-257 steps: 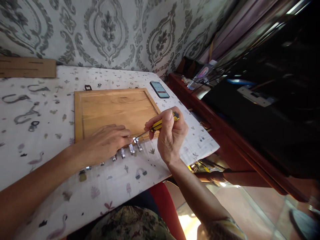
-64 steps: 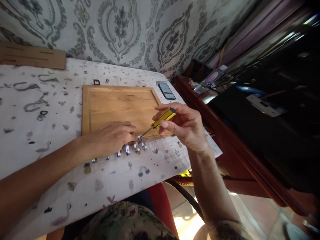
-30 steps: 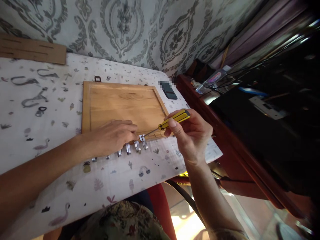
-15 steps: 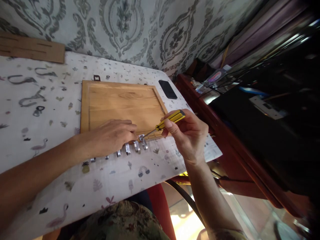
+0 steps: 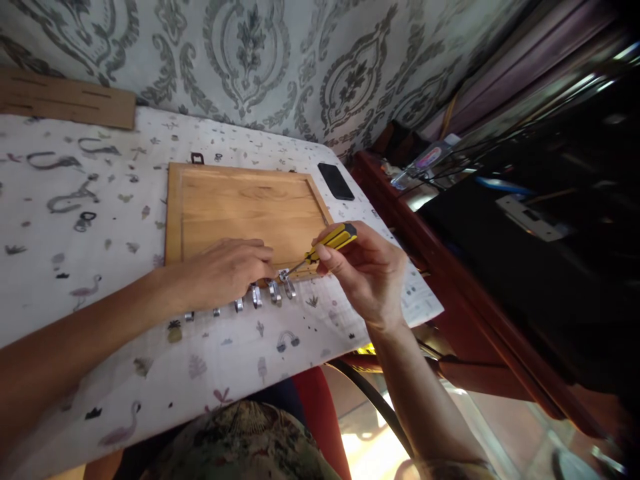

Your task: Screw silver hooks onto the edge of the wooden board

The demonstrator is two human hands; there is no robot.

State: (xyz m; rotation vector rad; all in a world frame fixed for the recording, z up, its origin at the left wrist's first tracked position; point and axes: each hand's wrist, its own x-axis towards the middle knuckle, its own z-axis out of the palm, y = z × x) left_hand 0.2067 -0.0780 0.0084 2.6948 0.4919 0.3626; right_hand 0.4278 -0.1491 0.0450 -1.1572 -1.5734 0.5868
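Observation:
A framed wooden board [image 5: 240, 207] lies flat on the patterned tablecloth [image 5: 75, 240]. Along its near edge runs a row of several shiny metal hooks [image 5: 273, 292]. My left hand [image 5: 225, 273] lies on that edge with its fingers curled, pressing on the hook strip beside the rightmost hook [image 5: 287, 283]. My right hand [image 5: 367, 270] is closed round a yellow and black screwdriver [image 5: 327, 243], whose metal tip meets the rightmost hook. What the left fingertips pinch is hidden.
A dark phone [image 5: 336, 181] lies on the cloth beyond the board's right corner. A strip of cardboard [image 5: 65, 105] rests against the patterned wall at the back left. A dark red wooden cabinet [image 5: 450, 280] with cables and clutter stands close on the right.
My right hand has drawn slightly left and tilted the screwdriver handle down, turning it at the rightmost hook. The phone screen has gone dark. My left hand has stayed put.

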